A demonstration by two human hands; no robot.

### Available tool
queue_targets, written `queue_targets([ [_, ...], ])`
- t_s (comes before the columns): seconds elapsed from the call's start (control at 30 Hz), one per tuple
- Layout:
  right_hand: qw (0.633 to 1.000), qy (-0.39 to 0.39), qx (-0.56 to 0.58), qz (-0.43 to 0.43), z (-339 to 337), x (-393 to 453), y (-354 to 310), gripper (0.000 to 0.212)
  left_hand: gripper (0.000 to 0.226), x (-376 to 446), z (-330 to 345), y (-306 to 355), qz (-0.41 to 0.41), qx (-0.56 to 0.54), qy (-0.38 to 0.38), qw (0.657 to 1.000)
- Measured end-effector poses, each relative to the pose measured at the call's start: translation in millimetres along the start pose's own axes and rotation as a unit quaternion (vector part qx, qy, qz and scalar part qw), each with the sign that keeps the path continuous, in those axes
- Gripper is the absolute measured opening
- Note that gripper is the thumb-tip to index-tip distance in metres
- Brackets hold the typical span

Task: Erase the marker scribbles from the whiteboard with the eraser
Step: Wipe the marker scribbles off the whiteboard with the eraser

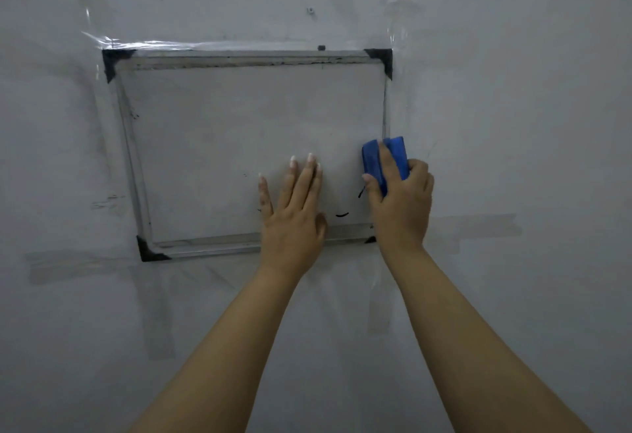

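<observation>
Whiteboard (219, 145), metal-framed with black corner caps, taped flat onto a grey surface (513, 90). Nearly wiped: most of the writing area bare apart from faint smudges, with only a short black dash (342, 215) near the lower edge and a small stroke (360, 192) beside the right thumb left to clear. Right hand (400, 200) clamped around the blue eraser (371, 159), pressed at the board's right edge and partly overlapping the frame there. Left hand (294, 213) empty, fingers spread, palm flat on the lower board as a brace, just beside the dash. Remaining marks confined between the two hands, close to the bottom rail; likely little sweep room there unless the left hand shifts. Ample open board to the upper left.
</observation>
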State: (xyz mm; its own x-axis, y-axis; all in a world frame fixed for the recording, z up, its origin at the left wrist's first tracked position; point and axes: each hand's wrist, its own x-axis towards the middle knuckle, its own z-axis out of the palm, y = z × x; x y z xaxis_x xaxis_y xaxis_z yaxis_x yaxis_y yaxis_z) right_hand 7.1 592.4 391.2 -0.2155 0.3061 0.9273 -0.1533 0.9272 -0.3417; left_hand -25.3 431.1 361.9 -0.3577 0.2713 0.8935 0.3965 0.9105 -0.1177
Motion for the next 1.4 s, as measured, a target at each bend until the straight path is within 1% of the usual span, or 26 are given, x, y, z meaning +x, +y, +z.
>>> queue_targets([
  [0.07, 0.998, 0.002, -0.056, -0.026, 8.5, -12.7, -4.7, 0.057, 0.079, 0.1, 0.9, -0.8, -0.003, 0.006, -0.001, 1.0],
  [0.2, 0.988, -0.017, -0.096, -0.116, 15.8, -40.6, -2.4, 0.055, 0.078, -0.4, 0.1, -3.1, 0.0, 0.009, -0.001, 1.0],
  [0.23, 0.99, -0.009, -0.092, -0.11, 14.4, -36.0, 0.9, 0.054, 0.078, -0.5, -0.4, -3.7, 0.002, 0.008, -0.003, 1.0],
  [0.33, 0.999, 0.029, -0.042, 0.013, 9.6, -14.5, 2.9, 0.054, 0.079, -0.4, -1.0, -4.9, 0.005, 0.007, -0.014, 1.0],
  [0.37, 0.998, 0.034, -0.026, 0.038, 10.2, -12.5, -1.6, 0.054, 0.079, -0.4, -0.9, -5.3, 0.005, 0.004, -0.016, 1.0],
  [0.4, 0.999, 0.032, -0.021, 0.034, 12.3, -14.5, -8.2, 0.053, 0.079, -0.2, -0.5, -5.7, 0.006, 0.001, -0.018, 1.0],
  [0.43, 0.999, 0.02, -0.03, 0.003, 16.1, -19.8, -15.5, 0.053, 0.079, 0.1, -0.3, -6.5, 0.009, 0.001, -0.021, 1.0],
  [0.5, 0.994, -0.017, -0.06, -0.088, 23.1, -31.6, -24.1, 0.053, 0.076, -0.3, -0.5, -8.8, 0.014, 0.004, -0.021, 1.0],
  [0.53, 0.991, -0.024, -0.071, -0.115, 24.2, -31.3, -22.4, 0.052, 0.076, -1.2, -1.2, -9.8, 0.013, 0.003, -0.019, 1.0],
  [0.57, 0.99, -0.02, -0.076, -0.114, 23.0, -26.6, -17.8, 0.051, 0.077, -2.5, -2.6, -10.6, 0.007, 0.002, -0.018, 1.0],
  [0.63, 0.997, 0.014, -0.062, -0.041, 18.7, -15.2, -5.5, 0.051, 0.081, -6.9, -4.7, -12.5, -0.008, 0.008, -0.011, 1.0],
  [0.67, 0.998, 0.029, -0.051, -0.002, 17.1, -13.4, -1.5, 0.051, 0.086, -9.2, -5.1, -13.6, -0.01, 0.015, -0.01, 1.0],
  [0.7, 0.998, 0.037, -0.048, 0.02, 17.6, -16.3, -1.4, 0.051, 0.092, -11.4, -4.5, -14.6, -0.011, 0.022, -0.011, 1.0],
  [0.77, 0.998, 0.027, -0.052, 0.013, 24.0, -32.3, -9.2, 0.051, 0.103, -14.3, -1.1, -16.4, -0.008, 0.024, -0.012, 1.0],
  [0.87, 0.996, -0.028, -0.057, -0.061, 31.5, -59.1, -15.0, 0.053, 0.106, -15.8, 3.6, -18.4, -0.009, 0.031, -0.009, 0.999],
  [0.9, 0.994, -0.033, -0.062, -0.079, 30.3, -59.9, -9.9, 0.053, 0.108, -15.8, 4.2, -18.4, -0.01, 0.04, -0.011, 0.999],
  [0.93, 0.995, -0.027, -0.06, -0.076, 28.1, -56.1, -2.6, 0.053, 0.112, -15.5, 4.6, -18.0, -0.013, 0.047, -0.014, 0.999],
  [1.03, 0.999, 0.013, -0.033, 0.026, 21.5, -46.4, 8.9, 0.051, 0.118, -14.8, 4.6, -14.3, -0.023, 0.054, -0.018, 0.998],
  [1.07, 0.999, 0.016, -0.026, 0.044, 22.4, -49.5, 5.0, 0.05, 0.117, -15.0, 4.9, -13.3, -0.026, 0.054, -0.018, 0.998],
  [1.1, 0.999, 0.009, -0.019, 0.039, 25.0, -55.3, -1.4, 0.051, 0.115, -15.2, 5.1, -13.0, -0.027, 0.055, -0.018, 0.998],
  [1.13, 1.0, -0.007, -0.015, 0.014, 28.4, -63.1, -8.2, 0.052, 0.112, -15.0, 5.2, -13.2, -0.027, 0.056, -0.015, 0.998],
  [1.23, 0.992, -0.061, -0.036, -0.109, 35.3, -84.0, -11.6, 0.055, 0.105, -15.4, 4.2, -14.8, -0.022, 0.055, -0.013, 0.998],
  [1.27, 0.991, -0.056, -0.04, -0.115, 34.4, -82.7, -5.2, 0.055, 0.107, -15.9, 3.2, -14.8, -0.023, 0.054, -0.015, 0.998],
  [1.3, 0.995, -0.041, -0.037, -0.086, 32.3, -79.3, 2.3, 0.054, 0.11, -16.8, 1.9, -14.9, -0.027, 0.055, -0.018, 0.998],
  [1.37, 1.0, 0.0, -0.015, 0.025, 27.1, -73.9, 12.6, 0.053, 0.12, -20.4, 1.2, -16.1, -0.045, 0.058, -0.025, 0.997],
  [1.4, 0.998, 0.011, -0.008, 0.064, 26.1, -74.4, 12.3, 0.053, 0.122, -22.5, 1.4, -17.5, -0.057, 0.056, -0.025, 0.996],
])
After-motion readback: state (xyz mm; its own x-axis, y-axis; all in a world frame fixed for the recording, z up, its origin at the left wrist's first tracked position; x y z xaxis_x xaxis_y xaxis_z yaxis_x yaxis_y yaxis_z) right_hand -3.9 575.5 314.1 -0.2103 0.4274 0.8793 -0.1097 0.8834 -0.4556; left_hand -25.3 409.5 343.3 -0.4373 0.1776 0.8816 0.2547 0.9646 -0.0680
